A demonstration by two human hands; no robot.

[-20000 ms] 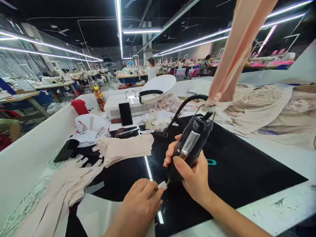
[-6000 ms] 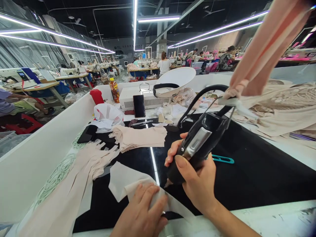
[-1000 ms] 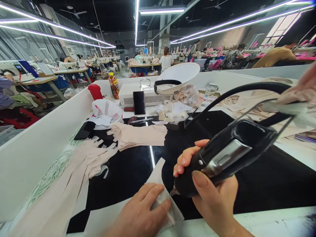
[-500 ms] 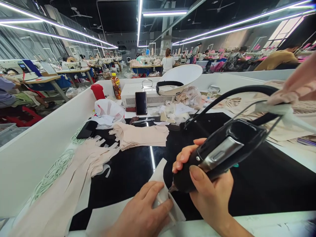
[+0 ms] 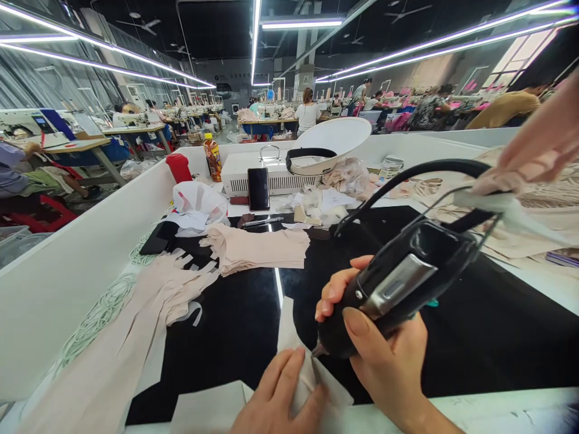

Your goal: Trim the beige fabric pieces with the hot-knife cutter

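Note:
My right hand (image 5: 384, 355) is wrapped round a black corded hand tool (image 5: 393, 289) with a silver side plate and a narrow metal tip. The tip points down and left, touching or just over a thin white fabric piece (image 5: 288, 325). My left hand (image 5: 283, 395) lies on that fabric beside the tip, thumb and fingers gripping a fold of it; its lower part is out of frame. Another person's hand (image 5: 529, 154) comes in from the upper right and holds pale cloth by the tool's cable (image 5: 407, 175). A second white fabric piece (image 5: 208, 407) lies left of my left hand.
On the black work surface (image 5: 488, 343) lie a stack of beige fabric pieces (image 5: 262, 247) and long beige strips (image 5: 113, 325). Behind stand a phone (image 5: 259, 188), a white vented box (image 5: 237, 169) and a bottle (image 5: 212, 158). Green cord (image 5: 97, 313) runs by the left wall.
My left hand has shifted right and slightly down with the white fabric, which has turned more upright. The tool has moved slightly left and down. The other person's hand has moved left.

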